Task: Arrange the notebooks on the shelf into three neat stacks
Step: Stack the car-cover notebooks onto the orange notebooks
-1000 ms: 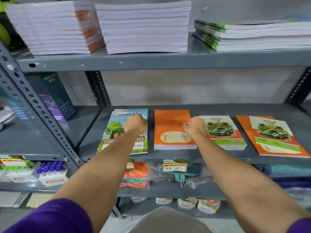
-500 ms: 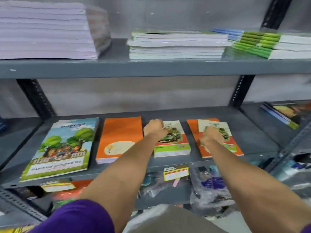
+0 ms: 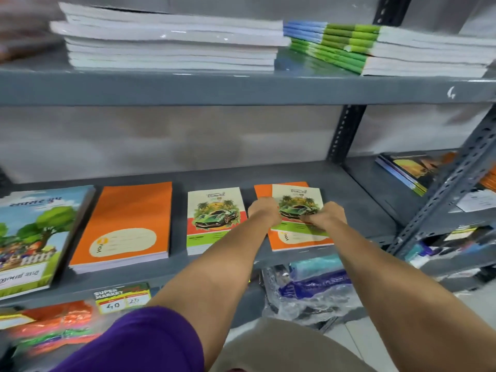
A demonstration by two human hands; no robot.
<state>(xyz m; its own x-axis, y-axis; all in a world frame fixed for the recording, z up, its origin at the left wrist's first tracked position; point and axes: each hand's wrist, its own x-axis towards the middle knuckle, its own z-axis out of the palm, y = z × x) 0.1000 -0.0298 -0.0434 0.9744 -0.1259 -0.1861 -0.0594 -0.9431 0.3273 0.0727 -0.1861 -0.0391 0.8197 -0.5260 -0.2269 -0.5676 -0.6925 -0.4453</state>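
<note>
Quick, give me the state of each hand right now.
Left hand: curled closed at the left edge of the car-cover notebook; actual grip cannot be told.
Right hand: curled closed on the same notebook.

Tree-cover notebook (image 3: 37, 237) cut off by the left edge; both hands (image 3: 264, 210) (image 3: 326, 216) hide the car notebook's (image 3: 298, 202) lower cover and their own fingertips, grip undeterminable; upper-left stack (image 3: 24, 30) blurred.
</note>
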